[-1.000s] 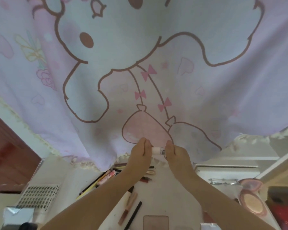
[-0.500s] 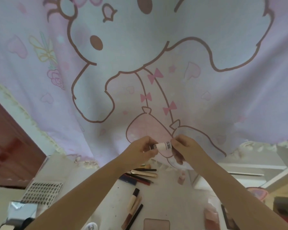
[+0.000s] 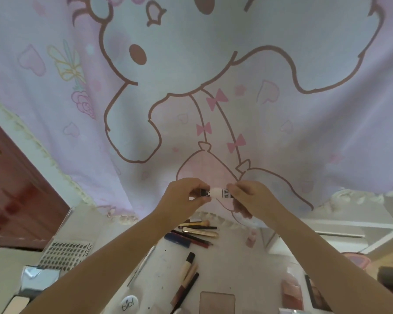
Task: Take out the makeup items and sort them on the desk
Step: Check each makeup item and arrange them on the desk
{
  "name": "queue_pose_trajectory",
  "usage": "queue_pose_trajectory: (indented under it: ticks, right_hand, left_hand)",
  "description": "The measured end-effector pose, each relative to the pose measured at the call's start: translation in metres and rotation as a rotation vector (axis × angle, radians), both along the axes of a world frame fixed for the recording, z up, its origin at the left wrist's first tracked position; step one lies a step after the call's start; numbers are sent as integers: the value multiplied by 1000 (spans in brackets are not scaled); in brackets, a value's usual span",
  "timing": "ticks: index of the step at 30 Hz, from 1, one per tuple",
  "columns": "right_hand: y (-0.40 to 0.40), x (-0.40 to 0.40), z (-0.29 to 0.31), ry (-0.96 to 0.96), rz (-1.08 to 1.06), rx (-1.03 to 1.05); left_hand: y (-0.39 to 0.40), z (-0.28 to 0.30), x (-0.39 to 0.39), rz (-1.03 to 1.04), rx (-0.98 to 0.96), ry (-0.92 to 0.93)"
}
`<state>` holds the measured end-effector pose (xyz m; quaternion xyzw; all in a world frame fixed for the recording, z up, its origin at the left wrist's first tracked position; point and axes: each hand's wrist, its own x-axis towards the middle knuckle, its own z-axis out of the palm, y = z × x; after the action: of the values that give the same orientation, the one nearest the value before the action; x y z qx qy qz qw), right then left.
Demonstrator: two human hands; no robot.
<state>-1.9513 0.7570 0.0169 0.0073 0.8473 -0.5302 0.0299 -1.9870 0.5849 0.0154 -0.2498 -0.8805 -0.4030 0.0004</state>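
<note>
Pinching a small tube (image 3: pixel 217 193) between left hand (image 3: pixel 184 196) and right hand (image 3: pixel 250 198); risks dropping onto pencils (image 3: pixel 194 236) below if either pinch loosens.

One head-worn wide-angle view looks forward and down, close over the desk (image 3: pixel 227 264), facing the curtain (image 3: pixel 281 109).

Tube (image 3: pixel 218 193) label too blurry 2 read.

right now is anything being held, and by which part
A small white tube, held up over the desk: the left hand pinches its dark end, and the right hand pinches the other end.
</note>
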Motion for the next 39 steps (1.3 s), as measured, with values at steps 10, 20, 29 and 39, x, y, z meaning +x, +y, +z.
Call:
queue_pose_trajectory:
  ticks: [10, 20, 29, 39]
  right_hand:
    - [6, 12, -2, -66, 35, -65]
    - [9, 19, -13, -33, -1, -168]
    - [13, 23, -22, 39, 10, -130]
    - [18, 26, -31, -70, -19, -64]
  left_hand:
    - [3, -10, 13, 14, -53, 64]
    - [6, -18, 20, 6, -70, 71]
    - [6, -26, 24, 51, -9, -3]
    - [12, -43, 21, 29, 13, -82]
